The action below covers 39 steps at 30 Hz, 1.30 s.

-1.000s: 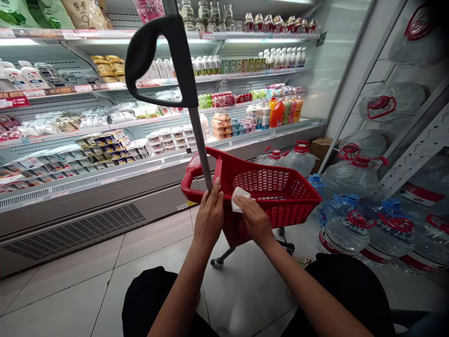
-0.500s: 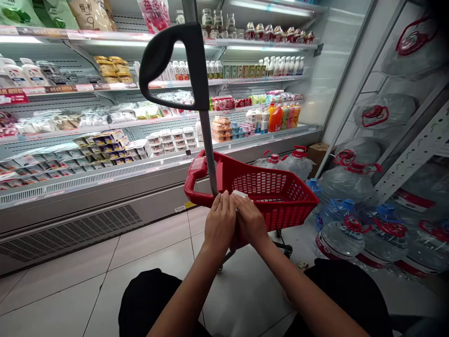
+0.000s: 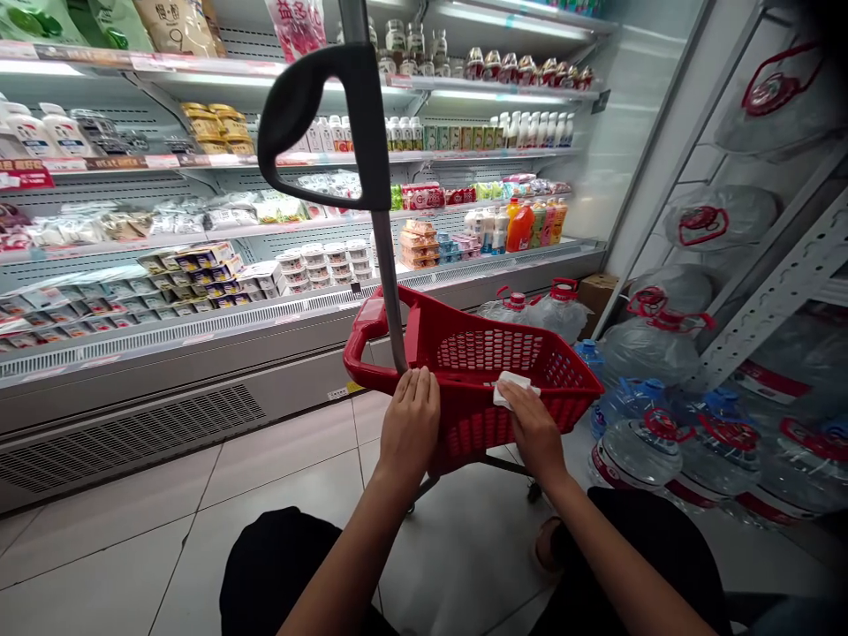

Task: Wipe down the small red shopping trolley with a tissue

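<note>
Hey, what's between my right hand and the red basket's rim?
In the head view, a white cloth or tissue lies between your right hand and the near rim of the red basket.

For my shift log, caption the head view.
Right hand holds a white wipe against a red plastic basket; left hand on its rim beside a grey metal pole.

Cool white light comes from bright strips (image 3: 523, 26) under the upper shelves, leaving the chilled goods crisp and well lit, with pale streaks of reflection on the glossy side panel (image 3: 613, 141). The floor (image 3: 284, 477) is dimmer and greyer, softly shadowed beneath the red basket (image 3: 464, 433), while the black trousers (image 3: 278, 565) lose nearly all detail. Wide-angle distortion stretches the water jugs (image 3: 639, 455) toward the right edge, where focus softens and the top corner darkens to black.
</note>
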{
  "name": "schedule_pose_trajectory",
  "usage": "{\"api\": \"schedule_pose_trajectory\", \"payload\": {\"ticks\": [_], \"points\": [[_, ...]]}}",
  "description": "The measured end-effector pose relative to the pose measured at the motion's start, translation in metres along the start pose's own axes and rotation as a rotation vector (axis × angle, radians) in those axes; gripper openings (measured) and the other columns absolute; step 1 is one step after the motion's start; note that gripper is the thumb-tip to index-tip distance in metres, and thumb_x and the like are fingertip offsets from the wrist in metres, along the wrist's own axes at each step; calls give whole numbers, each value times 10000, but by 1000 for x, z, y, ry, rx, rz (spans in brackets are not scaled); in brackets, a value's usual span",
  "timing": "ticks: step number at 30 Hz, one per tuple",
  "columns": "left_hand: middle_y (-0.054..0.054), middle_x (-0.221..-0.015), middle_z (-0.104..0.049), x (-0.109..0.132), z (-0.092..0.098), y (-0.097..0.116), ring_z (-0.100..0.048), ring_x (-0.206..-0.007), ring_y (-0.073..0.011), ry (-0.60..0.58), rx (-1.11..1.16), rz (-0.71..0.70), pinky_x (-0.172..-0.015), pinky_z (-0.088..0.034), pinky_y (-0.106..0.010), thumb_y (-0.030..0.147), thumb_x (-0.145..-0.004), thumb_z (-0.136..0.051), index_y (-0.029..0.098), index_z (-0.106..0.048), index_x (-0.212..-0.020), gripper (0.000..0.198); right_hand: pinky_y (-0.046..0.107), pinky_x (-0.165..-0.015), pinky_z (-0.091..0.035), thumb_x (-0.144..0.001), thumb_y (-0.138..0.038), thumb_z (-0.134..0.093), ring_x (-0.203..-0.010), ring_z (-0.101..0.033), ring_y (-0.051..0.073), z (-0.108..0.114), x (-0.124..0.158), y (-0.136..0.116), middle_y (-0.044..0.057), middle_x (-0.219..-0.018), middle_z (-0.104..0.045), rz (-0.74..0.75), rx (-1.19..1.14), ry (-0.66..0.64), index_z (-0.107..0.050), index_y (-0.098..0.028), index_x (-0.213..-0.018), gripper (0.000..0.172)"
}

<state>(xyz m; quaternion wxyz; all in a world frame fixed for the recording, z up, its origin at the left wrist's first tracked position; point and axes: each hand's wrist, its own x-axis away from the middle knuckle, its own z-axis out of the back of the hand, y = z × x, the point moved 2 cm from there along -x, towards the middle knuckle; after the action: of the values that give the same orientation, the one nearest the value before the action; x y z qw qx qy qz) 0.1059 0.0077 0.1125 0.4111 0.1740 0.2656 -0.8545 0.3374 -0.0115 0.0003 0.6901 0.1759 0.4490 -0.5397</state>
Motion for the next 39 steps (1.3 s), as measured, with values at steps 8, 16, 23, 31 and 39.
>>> {"api": "schedule_pose_trajectory", "payload": {"ticks": [8, 16, 23, 31, 39], "points": [[-223, -1468, -611, 0, -1, 0, -581, -1388, -288, 19, 63, 0, -1226, -413, -430, 41, -990, -443, 14, -610, -1392, 436, 447, -1236, -417, -1046, -111, -399, -1454, -506, 202, -33, -46, -84, 54, -1537, -577, 130, -199, -10, -345, -282, -1638, 618], [-120, -1532, -579, 12, -7, -21, -541, -1429, -264, 106, 137, 26, -1254, -391, -440, 25, -987, -446, 160, -636, -1430, 500, 477, -1203, -458, -1047, -104, -359, -1395, -572, 224, 4, 5, 12, 42, -1497, -615, 89, -23, -51, -384, -311, -1621, 611], [-149, -1537, -567, 10, -9, -8, -506, -1458, -302, 89, 86, 33, -1263, -371, -471, 38, -973, -489, 159, -636, -1432, 496, 467, -1168, -494, -1057, -161, -402, -1368, -595, 241, 17, 18, 28, 51, -1454, -649, -25, 42, -33, -485, -291, -1564, 530], [-101, -1586, -520, 4, -17, 0, -449, -1499, -303, 88, 121, 56, -1273, -349, -492, 83, -978, -506, 185, -611, -1459, 503, 416, -1199, -463, -1051, -124, -409, -1393, -570, 207, -31, -43, -67, 44, -1498, -616, 122, -97, -34, -451, -254, -1584, 550], [-85, -1619, -478, 4, -23, -21, -364, -1548, -310, 81, 164, 132, -1302, -243, -579, 66, -920, -532, 258, -602, -1475, 591, 445, -1172, -490, -1040, -132, -371, -1354, -608, 226, 8, 2, 18, 37, -1461, -647, 65, 73, -95, -469, -273, -1576, 563]]}}
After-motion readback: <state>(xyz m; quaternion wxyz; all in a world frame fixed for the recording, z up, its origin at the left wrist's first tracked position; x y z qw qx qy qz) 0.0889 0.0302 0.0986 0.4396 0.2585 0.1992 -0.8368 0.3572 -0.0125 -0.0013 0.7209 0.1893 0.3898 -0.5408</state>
